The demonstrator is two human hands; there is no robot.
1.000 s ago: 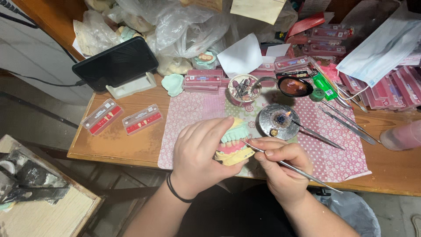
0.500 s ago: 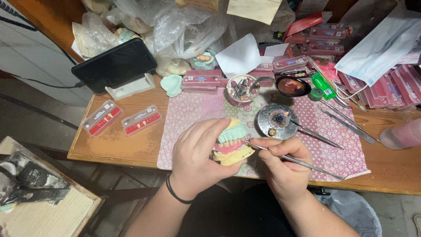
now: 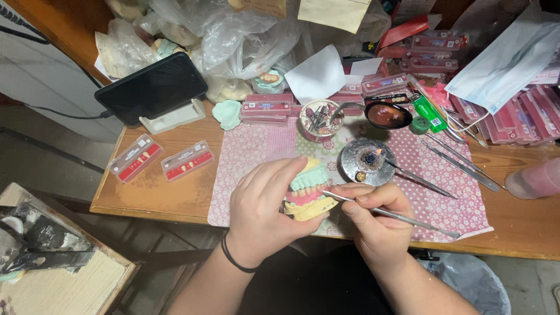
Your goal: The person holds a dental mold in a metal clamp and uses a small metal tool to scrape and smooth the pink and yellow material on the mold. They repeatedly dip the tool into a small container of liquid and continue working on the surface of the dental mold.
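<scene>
Dental model (image 3: 308, 195) sits clasped in left hand (image 3: 262, 216) grip — right hand (image 3: 373, 224) pinches metal tool (image 3: 396, 214) touching it.

Cluttered wooden workbench (image 3: 151, 195) against a pale wall (image 3: 35, 64), grey floor (image 3: 52, 169).

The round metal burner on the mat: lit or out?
Lit. A small flame glows at the centre of the burner, beyond the right hand holding a thin metal tool.

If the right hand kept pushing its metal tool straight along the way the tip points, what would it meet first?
The right hand aims the thin metal tool leftward at the dental model held in the left hand. The tip already appears to reach the model's pink gum line, so it would meet that first; exact contact is unclear.
</scene>
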